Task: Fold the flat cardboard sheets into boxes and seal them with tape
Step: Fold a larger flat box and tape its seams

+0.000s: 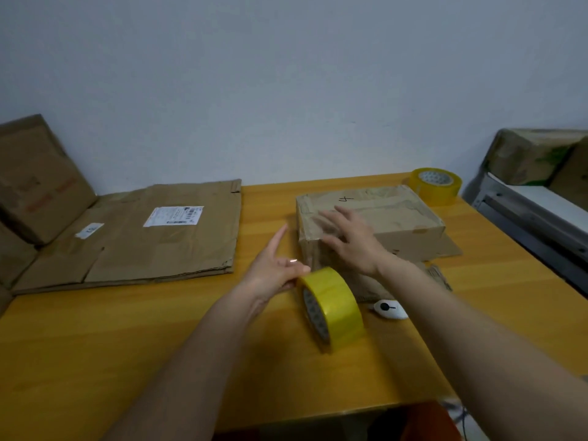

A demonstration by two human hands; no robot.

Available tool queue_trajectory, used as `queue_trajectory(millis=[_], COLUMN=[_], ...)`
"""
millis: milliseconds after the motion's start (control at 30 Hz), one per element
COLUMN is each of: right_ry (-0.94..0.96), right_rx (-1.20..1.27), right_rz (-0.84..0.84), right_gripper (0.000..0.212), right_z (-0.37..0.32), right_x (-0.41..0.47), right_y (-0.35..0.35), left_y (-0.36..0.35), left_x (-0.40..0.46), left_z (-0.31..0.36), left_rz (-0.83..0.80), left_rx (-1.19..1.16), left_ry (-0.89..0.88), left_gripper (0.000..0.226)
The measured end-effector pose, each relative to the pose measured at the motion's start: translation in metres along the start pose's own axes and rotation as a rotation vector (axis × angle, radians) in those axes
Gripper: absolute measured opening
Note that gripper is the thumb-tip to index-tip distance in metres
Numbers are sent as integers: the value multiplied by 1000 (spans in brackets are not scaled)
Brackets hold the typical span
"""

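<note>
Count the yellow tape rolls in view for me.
2: one tape roll on edge at the left hand; another tape roll flat behind the assembled box.

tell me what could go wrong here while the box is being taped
The yellow tape roll stands on edge, the left hand pinching only its top, so it could roll away. The right hand is blurred over the brown cardboard box, so tape might go on crooked. The small white cutter beside the roll could get knocked.
</note>
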State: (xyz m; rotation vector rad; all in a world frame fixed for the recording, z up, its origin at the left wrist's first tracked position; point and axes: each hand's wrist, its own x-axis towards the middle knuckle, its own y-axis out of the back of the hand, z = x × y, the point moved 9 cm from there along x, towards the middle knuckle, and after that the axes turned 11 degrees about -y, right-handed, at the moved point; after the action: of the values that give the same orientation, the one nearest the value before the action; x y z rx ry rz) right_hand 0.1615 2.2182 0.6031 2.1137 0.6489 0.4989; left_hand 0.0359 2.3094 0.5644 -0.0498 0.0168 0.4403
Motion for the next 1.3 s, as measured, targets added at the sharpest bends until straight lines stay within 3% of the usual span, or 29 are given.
queue_trajectory(millis=[67, 167, 233, 267, 400, 500, 600, 733, 800, 867, 933, 1033, 1133, 1167, 1233, 1267, 1300], right_ry=[-3, -139, -241, -278, -373, -388, -401, -385, -363, -356, -353, -357, -280, -202, -71, -78, -93], right_rx=[378, 599, 687, 780, 1049, 1101, 1092, 1058, 980, 902, 820, 817, 817, 692, 388, 295, 261], right_rz=[70, -222, -372, -375, -267, -218, -178, -133, -90, -62, -78, -89, -53, -50, -90, -95, -92], right_gripper=[36, 35, 23, 14, 26, 29, 31, 33, 35, 37, 31, 6, 58, 60, 32, 11, 4], right_z=[0, 4, 8, 10, 12, 6, 2, 0, 0, 0, 2, 4, 8, 2, -14, -16, -16], right_x=[-18, -43, -57, -60, -69, -75, -80, -87, -87, -88, -88, -91, -91, -91, -93, -94, -95], right_y=[18, -7, -24, -24, -19, -16, -14, -12, -9, -4, -2, 8, 25, 30, 28, 26, 26], left_y=[-3, -10, -15, -17, -10, -6, -7, -8, -9, -15, -22, -15, -13, -14, -16, -17, -17], left_x=[-1, -6, -12, -14, -27, -39, -49, -55, -57, -62, -64, -58, -54, -54, -53, -51, -50], left_z=[6, 16, 22, 25, 30, 29, 26, 33, 41, 53, 60, 56, 51, 51, 51, 48, 44], left_rz=[-6, -34, -54, -52, 27, 111, 159, 208, 232, 265, 286, 316, 275, 262, 234, 212, 198], left_rx=[31, 89, 121, 139, 163, 142, 150, 213, 356, 644, 846, 853, 726, 692, 657, 615, 540], left_ry=[-78, -168, -208, -227, -250, -239, -236, -274, -319, -397, -438, -361, -342, -353, -384, -379, -350], left_gripper=[93, 93, 93, 92, 83, 52, 25, 21, 18, 11, 7, 3, 7, 9, 14, 16, 16])
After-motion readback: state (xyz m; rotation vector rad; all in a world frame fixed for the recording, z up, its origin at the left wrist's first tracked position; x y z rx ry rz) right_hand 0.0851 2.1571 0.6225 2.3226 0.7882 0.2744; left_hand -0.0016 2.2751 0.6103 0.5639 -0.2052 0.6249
